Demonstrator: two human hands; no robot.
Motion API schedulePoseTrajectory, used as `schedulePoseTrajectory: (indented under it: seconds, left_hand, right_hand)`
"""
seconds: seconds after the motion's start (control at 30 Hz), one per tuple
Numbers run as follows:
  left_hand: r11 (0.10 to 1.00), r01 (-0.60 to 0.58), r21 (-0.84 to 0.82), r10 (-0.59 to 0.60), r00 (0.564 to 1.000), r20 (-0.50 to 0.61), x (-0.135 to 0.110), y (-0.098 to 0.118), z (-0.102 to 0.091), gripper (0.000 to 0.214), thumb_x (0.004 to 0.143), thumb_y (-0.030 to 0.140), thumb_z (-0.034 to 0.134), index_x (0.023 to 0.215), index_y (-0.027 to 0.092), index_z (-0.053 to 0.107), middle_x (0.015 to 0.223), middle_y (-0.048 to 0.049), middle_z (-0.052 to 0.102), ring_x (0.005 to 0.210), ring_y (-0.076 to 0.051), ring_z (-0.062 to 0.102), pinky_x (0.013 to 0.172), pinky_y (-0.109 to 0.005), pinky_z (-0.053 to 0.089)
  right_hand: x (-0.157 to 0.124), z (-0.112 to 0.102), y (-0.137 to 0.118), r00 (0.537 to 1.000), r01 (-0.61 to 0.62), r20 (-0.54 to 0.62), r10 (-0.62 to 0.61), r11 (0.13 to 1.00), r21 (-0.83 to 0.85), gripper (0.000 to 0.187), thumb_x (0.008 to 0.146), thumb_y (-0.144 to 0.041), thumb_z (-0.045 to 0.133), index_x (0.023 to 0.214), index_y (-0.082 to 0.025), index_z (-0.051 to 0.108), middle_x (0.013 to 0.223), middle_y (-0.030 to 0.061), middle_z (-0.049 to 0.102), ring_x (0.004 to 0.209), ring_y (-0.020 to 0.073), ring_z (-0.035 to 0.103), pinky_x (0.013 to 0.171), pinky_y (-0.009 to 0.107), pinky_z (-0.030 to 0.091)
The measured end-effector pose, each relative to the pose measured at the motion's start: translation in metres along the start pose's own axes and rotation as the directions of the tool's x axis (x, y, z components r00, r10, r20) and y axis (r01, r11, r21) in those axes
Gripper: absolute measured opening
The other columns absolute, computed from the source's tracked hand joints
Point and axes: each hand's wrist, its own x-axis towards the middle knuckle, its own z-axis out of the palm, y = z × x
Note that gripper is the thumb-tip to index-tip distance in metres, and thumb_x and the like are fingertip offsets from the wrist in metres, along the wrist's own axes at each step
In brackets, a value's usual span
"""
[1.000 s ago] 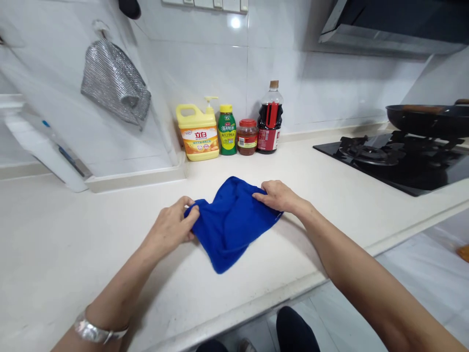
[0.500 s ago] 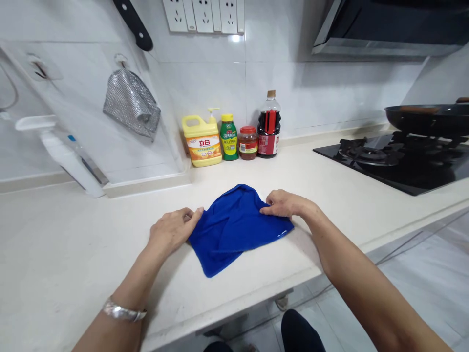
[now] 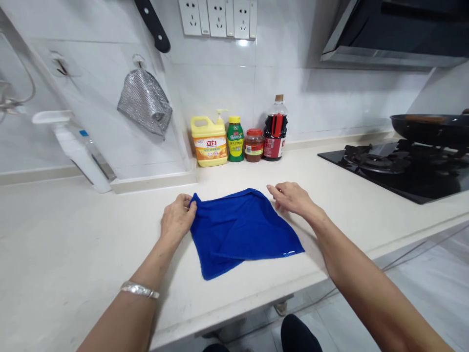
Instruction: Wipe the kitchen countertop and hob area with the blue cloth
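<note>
A blue cloth lies spread almost flat on the pale countertop, folded over itself. My left hand pinches the cloth's far left corner with fingers closed on it. A silver bracelet sits on that wrist. My right hand hovers at the cloth's far right corner, its fingers stretched out and loosely apart, at most just touching the edge.
Against the back wall stand a yellow detergent jug, a green bottle, a red-lidded jar and a dark sauce bottle. A gas hob with a black pan is at right. A silver scrubbing cloth hangs at left.
The bunched cloth has been pulled out and laid flatter. My hands moved apart to its far corners. My right hand has let go and opened; the left keeps its pinch.
</note>
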Motion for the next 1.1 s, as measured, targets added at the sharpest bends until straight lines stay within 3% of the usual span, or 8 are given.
schedulePoseTrajectory:
  seconds: [0.1,0.27,0.37,0.5,0.67,0.93,1.03,1.1]
  left_hand:
    - [0.997,0.023,0.078,-0.022,1.000,-0.008,0.002,0.000,-0.001,0.032,0.090,0.039,0.044,0.118,0.029,0.057,0.115,-0.0070,0.071,0.113,-0.036,0.061,0.090,-0.050,0.049]
    - [0.994,0.011,0.107,-0.006,0.998,-0.055,0.003,-0.008,-0.003,0.041,0.093,0.044,0.041,0.127,0.025,0.052,0.118,-0.0115,0.068,0.115,-0.040,0.058,0.094,-0.060,0.046]
    - [0.986,-0.153,0.066,0.163,0.968,-0.189,-0.006,-0.006,-0.006,0.041,0.093,0.043,0.044,0.126,0.021,0.054,0.114,-0.0114,0.066,0.105,-0.032,0.062,0.094,-0.051,0.049]
    - [0.753,-0.653,-0.075,0.630,0.750,-0.200,-0.040,0.026,-0.006,0.028,0.094,0.037,0.050,0.116,0.023,0.061,0.101,-0.0058,0.065,0.089,-0.020,0.062,0.086,-0.034,0.052]
    - [0.360,-0.919,-0.159,0.916,0.316,0.246,-0.092,0.085,0.018,0.035,0.093,0.031,0.058,0.127,0.029,0.057,0.127,-0.0059,0.062,0.116,-0.022,0.058,0.096,-0.037,0.052]
    - [0.129,-0.977,0.171,0.929,0.180,0.323,-0.099,0.111,0.059,0.022,0.094,0.011,0.048,0.105,0.018,0.066,0.098,-0.0066,0.072,0.084,-0.022,0.067,0.066,-0.033,0.057]
    - [0.309,-0.951,0.009,0.933,0.305,0.192,-0.095,0.111,0.044,0.020,0.096,0.018,0.048,0.101,0.020,0.067,0.098,-0.0046,0.073,0.084,-0.019,0.069,0.065,-0.028,0.056]
    - [0.573,-0.793,-0.206,0.818,0.569,0.084,-0.087,0.107,0.026,0.016,0.093,0.027,0.055,0.101,0.022,0.068,0.097,-0.0027,0.073,0.081,-0.016,0.069,0.062,-0.024,0.055]
  right_hand:
    - [0.006,0.014,-0.005,0.984,0.030,-0.169,-0.058,0.986,-0.164,0.043,0.101,-0.049,0.035,0.095,-0.020,0.066,0.099,0.0119,0.075,0.094,0.0252,0.068,0.076,0.032,0.046]
    - [0.010,0.021,-0.003,0.989,0.025,-0.141,-0.053,0.980,-0.195,0.046,0.100,-0.051,0.033,0.100,-0.020,0.066,0.104,0.0131,0.073,0.100,0.0286,0.066,0.075,0.034,0.044]
    - [0.014,0.023,0.000,0.990,0.045,-0.127,-0.067,0.984,-0.171,0.049,0.103,-0.051,0.028,0.103,-0.018,0.065,0.106,0.0141,0.072,0.102,0.0273,0.066,0.079,0.034,0.045]
    - [0.022,0.029,-0.001,0.982,0.129,-0.120,-0.148,0.980,-0.152,0.050,0.105,-0.048,0.024,0.112,-0.018,0.064,0.121,0.0137,0.068,0.109,0.0248,0.064,0.088,0.033,0.045]
    - [0.031,0.028,0.003,0.977,0.158,-0.123,-0.174,0.979,-0.127,0.054,0.106,-0.046,0.019,0.114,-0.019,0.065,0.124,0.0120,0.068,0.114,0.0244,0.063,0.094,0.035,0.045]
    - [0.035,0.027,0.006,0.978,0.166,-0.119,-0.170,0.985,-0.041,0.058,0.105,-0.050,0.019,0.113,-0.019,0.067,0.126,0.0124,0.068,0.117,0.0263,0.062,0.097,0.037,0.045]
    - [0.038,0.025,0.009,0.983,0.152,-0.104,-0.149,0.988,0.022,0.065,0.105,-0.050,0.012,0.117,-0.018,0.067,0.125,0.0122,0.069,0.120,0.0254,0.061,0.100,0.036,0.043]
    - [0.039,0.024,0.011,0.987,0.131,-0.100,-0.125,0.990,0.058,0.069,0.105,-0.050,0.008,0.118,-0.017,0.067,0.126,0.0129,0.068,0.121,0.0248,0.060,0.101,0.035,0.041]
